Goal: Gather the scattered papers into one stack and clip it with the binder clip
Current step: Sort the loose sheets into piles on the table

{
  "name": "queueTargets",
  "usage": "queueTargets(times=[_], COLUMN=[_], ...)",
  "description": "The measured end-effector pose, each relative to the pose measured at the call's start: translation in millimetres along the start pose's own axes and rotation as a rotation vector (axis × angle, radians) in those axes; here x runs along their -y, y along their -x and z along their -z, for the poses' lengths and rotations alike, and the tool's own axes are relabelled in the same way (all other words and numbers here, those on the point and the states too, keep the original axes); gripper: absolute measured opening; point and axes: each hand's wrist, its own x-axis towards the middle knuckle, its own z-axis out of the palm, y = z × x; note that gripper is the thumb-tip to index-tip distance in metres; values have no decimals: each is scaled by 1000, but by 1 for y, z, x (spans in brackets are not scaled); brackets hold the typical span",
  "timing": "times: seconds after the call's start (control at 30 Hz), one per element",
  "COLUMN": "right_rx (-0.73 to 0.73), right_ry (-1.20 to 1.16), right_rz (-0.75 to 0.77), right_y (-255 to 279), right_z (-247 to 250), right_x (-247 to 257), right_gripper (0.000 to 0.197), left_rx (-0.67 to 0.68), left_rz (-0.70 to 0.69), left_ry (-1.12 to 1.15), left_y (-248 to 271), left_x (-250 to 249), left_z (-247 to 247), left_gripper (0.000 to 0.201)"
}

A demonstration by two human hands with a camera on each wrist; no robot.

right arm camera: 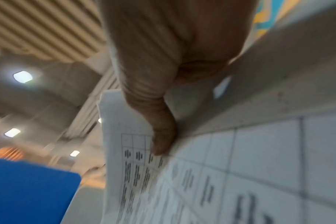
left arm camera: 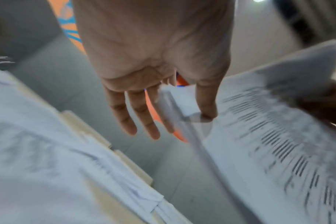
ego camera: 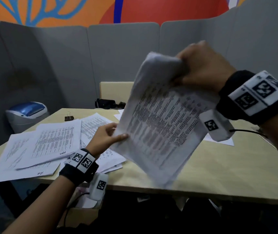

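My right hand (ego camera: 187, 70) grips the top edge of a printed paper stack (ego camera: 161, 122) and holds it tilted in the air above the table. In the right wrist view the thumb (right arm camera: 163, 136) presses on the stack (right arm camera: 240, 174). My left hand (ego camera: 118, 133) pinches the stack's lower left corner between thumb and fingers. The left wrist view shows the left thumb (left arm camera: 206, 109) on the paper's edge (left arm camera: 269, 144) and the other fingers straight behind it. More printed sheets (ego camera: 50, 142) lie scattered on the left of the table. A black binder clip (ego camera: 69, 117) sits beyond them.
The pale wooden table (ego camera: 219, 174) stands inside grey partition panels. One sheet (ego camera: 222, 141) lies at the right under my right wrist. A white and blue bin (ego camera: 27, 114) stands left of the table. A black bag (ego camera: 104, 103) rests on a seat behind it.
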Motion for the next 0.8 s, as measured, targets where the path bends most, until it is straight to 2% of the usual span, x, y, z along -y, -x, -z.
queueTargets(times=[0.07, 0.13, 0.2, 0.23, 0.3, 0.37, 0.43, 0.5, 0.57, 0.6, 0.7, 0.8], right_rx=[-103, -210, -262, -271, -298, -319, -274, -184, -105, -74, -20, 9], right_ry=[-212, -546, -832, -930, -1084, -1228, -1281, -1291, -1306, -1308, -1288, -1274], right_rz=[-112, -253, -383, -430, -485, -533, -578, -648, -701, -702, -717, -762], right_y=[13, 34, 53, 63, 82, 106, 131, 154, 171, 177, 189, 192], right_z=[-4, -24, -53, -68, -97, -124, -149, -171, -187, -193, -205, -209], right_x=[-26, -46, -58, -61, -64, -68, -72, -75, -73, -72, -70, -67], right_gripper=[34, 31, 40, 44, 40, 43, 50, 66, 88, 93, 88, 85], left_rx=[-62, -30, 22, 23, -7, -61, -91, -48, 34, 51, 37, 27], left_rz=[100, 131, 105, 71, 9, 6, 44, 108, 162, 178, 177, 158], left_ry=[134, 331, 446, 464, 445, 364, 253, 173, 167, 183, 212, 179], left_y=[2, 3, 2, 1, -1, 1, 5, 11, 16, 16, 13, 11], left_x=[19, 24, 16, 11, 4, 4, 15, 32, 42, 44, 41, 44], left_z=[12, 13, 4, -1, -12, -20, -27, -32, -36, -36, -37, -36], left_gripper=[65, 86, 93, 86, 58, 38, 31, 32, 53, 60, 46, 55])
